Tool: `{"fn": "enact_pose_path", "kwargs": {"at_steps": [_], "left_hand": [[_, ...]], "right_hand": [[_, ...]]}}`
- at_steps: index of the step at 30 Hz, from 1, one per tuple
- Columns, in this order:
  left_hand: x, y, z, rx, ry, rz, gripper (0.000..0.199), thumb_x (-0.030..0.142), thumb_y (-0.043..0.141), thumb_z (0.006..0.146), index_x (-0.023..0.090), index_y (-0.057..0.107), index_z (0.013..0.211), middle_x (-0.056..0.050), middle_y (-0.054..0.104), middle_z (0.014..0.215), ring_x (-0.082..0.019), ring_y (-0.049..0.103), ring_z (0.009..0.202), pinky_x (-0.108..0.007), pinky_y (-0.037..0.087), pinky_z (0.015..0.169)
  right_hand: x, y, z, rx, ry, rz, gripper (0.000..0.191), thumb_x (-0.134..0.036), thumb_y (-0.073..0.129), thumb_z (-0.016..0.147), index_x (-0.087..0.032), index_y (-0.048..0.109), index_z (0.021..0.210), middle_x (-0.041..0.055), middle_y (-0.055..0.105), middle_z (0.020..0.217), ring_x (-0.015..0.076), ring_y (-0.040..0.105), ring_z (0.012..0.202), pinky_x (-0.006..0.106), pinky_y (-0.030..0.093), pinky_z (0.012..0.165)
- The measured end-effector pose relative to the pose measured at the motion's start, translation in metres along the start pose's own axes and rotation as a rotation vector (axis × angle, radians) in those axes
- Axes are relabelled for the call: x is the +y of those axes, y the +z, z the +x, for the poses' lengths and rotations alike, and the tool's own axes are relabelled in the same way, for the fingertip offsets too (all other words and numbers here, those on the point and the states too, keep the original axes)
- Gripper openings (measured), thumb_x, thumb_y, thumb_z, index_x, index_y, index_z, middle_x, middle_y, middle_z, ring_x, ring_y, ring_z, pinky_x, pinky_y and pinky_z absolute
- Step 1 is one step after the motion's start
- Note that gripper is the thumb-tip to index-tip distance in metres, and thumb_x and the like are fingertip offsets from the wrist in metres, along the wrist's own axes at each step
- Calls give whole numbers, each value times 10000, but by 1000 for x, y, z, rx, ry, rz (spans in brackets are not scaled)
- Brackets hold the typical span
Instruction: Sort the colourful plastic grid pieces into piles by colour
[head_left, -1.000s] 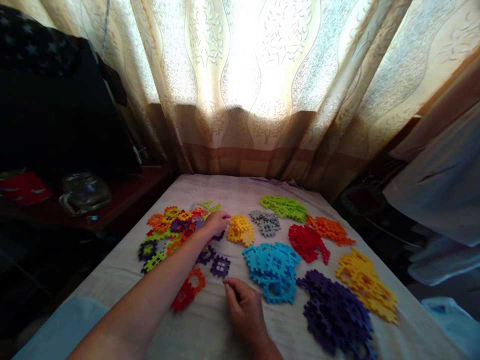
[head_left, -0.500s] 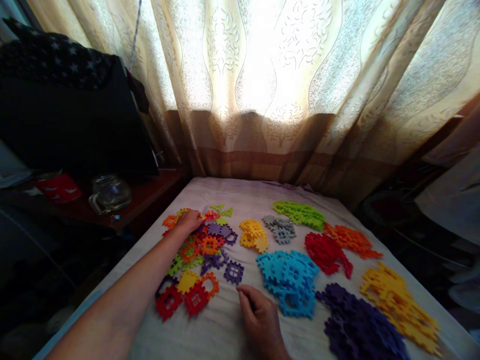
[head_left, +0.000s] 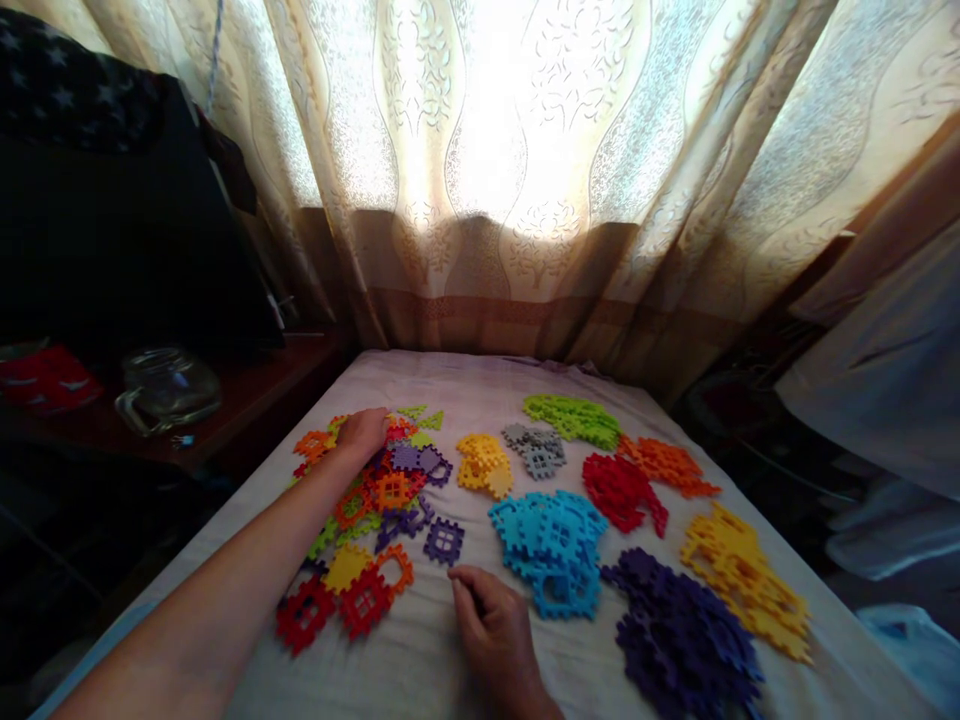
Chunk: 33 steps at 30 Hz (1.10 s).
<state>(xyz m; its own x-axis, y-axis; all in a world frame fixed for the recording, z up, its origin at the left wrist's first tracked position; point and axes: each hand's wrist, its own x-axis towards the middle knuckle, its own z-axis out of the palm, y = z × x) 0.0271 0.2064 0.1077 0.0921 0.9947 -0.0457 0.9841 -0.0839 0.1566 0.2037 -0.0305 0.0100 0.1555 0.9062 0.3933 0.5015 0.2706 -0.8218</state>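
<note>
Pieces (head_left: 348,567) lie on the cloth's (head_left: 457,380) left, piles (head_left: 616,488) on its right; behind hangs the curtain (head_left: 487,285); leftward, the jug (head_left: 174,388) stands before the screen (head_left: 120,240).

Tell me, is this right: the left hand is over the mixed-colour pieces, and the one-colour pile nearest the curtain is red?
Not quite: the head view shows the one-colour pile nearest the curtain is lime green, not red. The left hand is over the mixed-colour pieces.
</note>
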Motion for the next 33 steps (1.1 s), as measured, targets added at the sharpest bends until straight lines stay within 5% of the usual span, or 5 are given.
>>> {"fn": "enact_pose_path", "kwargs": {"at_steps": [9, 14, 23, 28, 33], "left_hand": [[95, 29, -5, 18, 245, -128, 321, 361, 529, 935, 220, 587, 1217, -85, 604, 1256, -212, 594, 1100, -433, 491, 953], [115, 48, -6, -31, 264, -155, 354, 376, 566, 914, 191, 566, 1215, -95, 582, 1244, -208, 600, 1046, -431, 527, 880], [99, 53, 0, -66, 299, -187, 340, 399, 548, 920, 184, 605, 1178, -87, 626, 1216, -213, 612, 1065, -442, 497, 933], [72, 49, 1, -19, 336, -163, 342, 288, 449, 924, 219, 675, 1172, -45, 686, 1216, -187, 610, 1148, -257, 436, 977], [38, 49, -20, -20, 472, -93, 350, 363, 563, 853, 220, 673, 1152, -63, 662, 1254, -219, 572, 1192, -292, 386, 1040]], "right_hand": [[-2, 1, 1, -13, 6, 23, 261, -216, 486, 876, -217, 745, 907, 60, 757, 836, 171, 714, 754, 217, 546, 690], [-5, 1, 1, -6, 32, 31, 257, -191, 491, 863, -228, 743, 893, 38, 750, 816, 162, 708, 742, 214, 537, 684], [-4, 0, 2, -6, 33, 39, 266, -189, 487, 852, -227, 745, 903, 35, 755, 830, 164, 712, 753, 215, 530, 690], [-3, 0, 1, -1, 28, 44, 264, -196, 487, 855, -221, 745, 907, 38, 757, 835, 165, 716, 765, 217, 534, 696], [-3, 0, 1, -11, 29, 23, 261, -202, 485, 863, -215, 743, 902, 43, 757, 836, 166, 715, 758, 217, 533, 689]]}}
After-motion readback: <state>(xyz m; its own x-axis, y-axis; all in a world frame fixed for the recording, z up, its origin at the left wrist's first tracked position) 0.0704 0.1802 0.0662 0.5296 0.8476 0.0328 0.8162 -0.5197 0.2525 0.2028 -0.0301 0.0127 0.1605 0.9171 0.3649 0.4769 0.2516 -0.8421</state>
